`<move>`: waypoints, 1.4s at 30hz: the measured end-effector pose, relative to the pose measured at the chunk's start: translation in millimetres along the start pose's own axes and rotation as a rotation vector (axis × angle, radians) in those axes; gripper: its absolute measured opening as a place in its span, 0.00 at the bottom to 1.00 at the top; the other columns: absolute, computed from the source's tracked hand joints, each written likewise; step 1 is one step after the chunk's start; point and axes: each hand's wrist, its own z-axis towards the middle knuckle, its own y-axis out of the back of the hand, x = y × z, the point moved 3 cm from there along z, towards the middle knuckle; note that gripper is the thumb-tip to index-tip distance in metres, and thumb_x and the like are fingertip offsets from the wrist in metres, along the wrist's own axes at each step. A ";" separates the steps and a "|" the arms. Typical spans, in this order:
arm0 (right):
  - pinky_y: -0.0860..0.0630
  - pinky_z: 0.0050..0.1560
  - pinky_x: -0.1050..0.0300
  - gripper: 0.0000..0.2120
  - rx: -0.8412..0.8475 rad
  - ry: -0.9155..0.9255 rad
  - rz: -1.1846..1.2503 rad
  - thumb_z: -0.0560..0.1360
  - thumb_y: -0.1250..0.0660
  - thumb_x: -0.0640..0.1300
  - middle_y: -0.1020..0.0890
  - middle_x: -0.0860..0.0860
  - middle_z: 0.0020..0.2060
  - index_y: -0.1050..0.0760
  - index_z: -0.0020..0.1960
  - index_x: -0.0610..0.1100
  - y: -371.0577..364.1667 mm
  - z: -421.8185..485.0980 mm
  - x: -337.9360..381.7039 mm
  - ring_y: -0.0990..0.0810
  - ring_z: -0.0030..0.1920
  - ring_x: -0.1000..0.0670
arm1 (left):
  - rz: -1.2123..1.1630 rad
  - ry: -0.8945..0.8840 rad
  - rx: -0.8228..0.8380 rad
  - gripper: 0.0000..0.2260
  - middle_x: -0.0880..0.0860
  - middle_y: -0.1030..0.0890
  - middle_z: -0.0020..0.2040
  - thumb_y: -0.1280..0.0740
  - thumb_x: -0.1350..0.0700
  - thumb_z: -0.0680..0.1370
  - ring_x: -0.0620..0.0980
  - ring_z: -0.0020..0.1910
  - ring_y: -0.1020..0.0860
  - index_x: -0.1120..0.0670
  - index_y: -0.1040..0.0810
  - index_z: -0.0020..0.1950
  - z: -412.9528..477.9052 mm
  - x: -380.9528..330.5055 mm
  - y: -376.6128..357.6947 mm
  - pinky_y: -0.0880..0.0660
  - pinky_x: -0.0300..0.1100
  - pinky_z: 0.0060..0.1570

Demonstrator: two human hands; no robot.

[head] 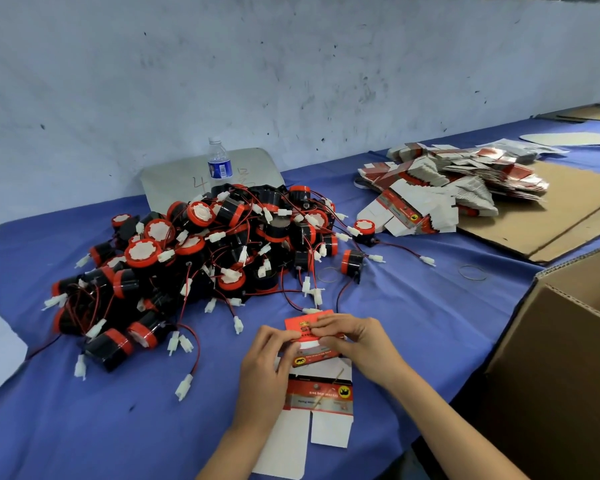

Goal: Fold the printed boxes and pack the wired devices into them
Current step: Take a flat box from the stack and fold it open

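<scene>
Both hands work at the near edge of the table (pixel 413 323), which is draped in a soft blue cloth. The left hand (pixel 269 362) and the right hand (pixel 354 336) each hold a narrow grip on a small printed box (pixel 309 336), fingers curled and pinching its glossy red card from either side. How far the box is folded is hard to make out, since the fingers cover most of it. Beneath the hands lies a flat box blank (pixel 321 400), red-printed with plain white flaps, partly hidden by the left wrist.

Behind, to the left, sits a tangled heap of wired devices (pixel 201 258): squat black plastic cylinders with red rims and white scalloped faces, trailing thin red and black wires ending in white plastic plugs. A clear water bottle (pixel 219 164) stands at the back of it. Far right, a slumped stack of unfolded blanks (pixel 458 185) rests on sheets of brown cardboard (pixel 568 209). A corrugated carton (pixel 568 341) is cut off by the right edge.
</scene>
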 end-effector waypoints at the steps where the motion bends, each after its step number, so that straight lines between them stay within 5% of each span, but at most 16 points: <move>1: 0.25 0.56 0.65 0.09 -0.009 0.010 -0.027 0.72 0.28 0.33 0.16 0.50 0.51 0.16 0.50 0.41 -0.1 0.8 0.7 0.20 0.55 0.58 | 0.014 -0.011 0.005 0.05 0.44 0.27 0.44 0.30 0.65 0.75 0.40 0.46 0.25 0.56 0.20 0.49 0.7 -0.3 -0.9 0.31 0.23 0.43; 8: 0.25 0.57 0.65 0.10 0.009 0.114 -0.156 0.73 0.28 0.38 0.17 0.52 0.53 0.17 0.54 0.42 2.0 -2.3 2.6 0.22 0.58 0.62 | 0.044 -0.079 -0.004 0.04 0.49 0.22 0.45 0.29 0.64 0.75 0.41 0.45 0.24 0.58 0.17 0.48 0.7 -0.6 -0.6 0.27 0.32 0.43; 14: 0.26 0.60 0.64 0.09 0.071 0.231 -0.299 0.74 0.30 0.35 0.21 0.58 0.57 0.16 0.54 0.42 0.7 -2.9 1.8 0.25 0.62 0.61 | 0.278 -0.163 0.056 0.09 0.47 0.18 0.48 0.23 0.58 0.69 0.47 0.37 0.20 0.53 0.14 0.48 -4.3 0.6 7.8 0.22 0.43 0.33; 19: 0.43 0.67 0.73 0.08 0.193 0.247 -0.465 0.75 0.29 0.39 0.40 0.58 0.74 0.22 0.53 0.41 -3.6 6.3 1.4 0.51 0.75 0.60 | 0.182 -0.106 0.095 0.08 0.47 0.19 0.53 0.25 0.60 0.72 0.47 0.37 0.20 0.53 0.15 0.50 -5.6 0.7 8.8 0.21 0.46 0.30; 22: 0.37 0.68 0.61 0.13 0.205 0.180 -0.530 0.73 0.27 0.44 0.30 0.52 0.69 0.27 0.52 0.41 -11.6 15.3 3.4 0.40 0.74 0.50 | 0.122 -0.069 0.128 0.10 0.47 0.22 0.57 0.29 0.62 0.75 0.45 0.39 0.20 0.53 0.17 0.56 -6.0 0.6 8.5 0.22 0.45 0.30; 24: 0.32 0.61 0.52 0.16 0.198 0.125 -0.599 0.72 0.26 0.46 0.25 0.51 0.60 0.29 0.55 0.45 -14.2 17.5 7.4 0.33 0.63 0.45 | 0.099 -0.017 0.116 0.14 0.45 0.24 0.59 0.31 0.63 0.77 0.42 0.39 0.22 0.51 0.19 0.61 -5.7 0.0 9.6 0.22 0.45 0.33; 27: 0.32 0.56 0.54 0.19 0.043 0.118 -0.611 0.73 0.27 0.50 0.26 0.50 0.56 0.29 0.60 0.49 -8.8 13.5 15.1 0.32 0.55 0.46 | 0.024 0.071 0.099 0.19 0.42 0.27 0.61 0.36 0.62 0.79 0.41 0.41 0.23 0.46 0.27 0.67 -7.4 4.2 10.4 0.25 0.38 0.38; 29: 0.29 0.54 0.57 0.19 -0.191 0.083 -0.360 0.73 0.27 0.48 0.25 0.50 0.55 0.28 0.61 0.51 5.3 6.8 30.7 0.28 0.54 0.48 | -0.001 0.101 0.112 0.19 0.41 0.27 0.60 0.37 0.60 0.80 0.40 0.49 0.24 0.44 0.28 0.68 -9.9 9.0 9.3 0.28 0.35 0.44; 32: 0.21 0.48 0.54 0.22 -0.519 -0.019 0.400 0.69 0.24 0.50 0.19 0.45 0.51 0.27 0.59 0.48 43.7 -3.6 68.3 0.20 0.48 0.50 | 0.017 0.162 0.190 0.17 0.43 0.25 0.60 0.37 0.59 0.80 0.41 0.58 0.29 0.47 0.26 0.67 -11.7 20.6 0.3 0.31 0.39 0.56; 35: 0.18 0.46 0.47 0.28 -0.690 0.033 1.042 0.68 0.29 0.57 0.18 0.43 0.56 0.27 0.64 0.44 101.8 -16.0 101.8 0.18 0.54 0.44 | 0.139 0.154 0.284 0.12 0.48 0.21 0.59 0.35 0.60 0.79 0.48 0.61 0.28 0.53 0.20 0.62 -10.8 31.2 -10.8 0.31 0.44 0.62; 39: 0.19 0.52 0.47 0.25 -0.972 0.317 1.512 0.75 0.35 0.60 0.23 0.40 0.61 0.28 0.61 0.40 178.2 -47.4 117.0 0.21 0.59 0.41 | 0.237 0.100 0.253 0.09 0.50 0.20 0.51 0.35 0.58 0.78 0.55 0.54 0.24 0.54 0.17 0.54 -8.3 28.9 -11.5 0.27 0.51 0.53; 42: 0.23 0.60 0.48 0.32 -1.050 0.249 1.564 0.74 0.36 0.64 0.25 0.38 0.59 0.33 0.60 0.35 185.7 -56.2 105.2 0.22 0.59 0.40 | 0.336 0.003 0.179 0.15 0.51 0.21 0.46 0.38 0.50 0.73 0.56 0.48 0.23 0.54 0.16 0.51 -6.8 22.7 -8.4 0.29 0.54 0.50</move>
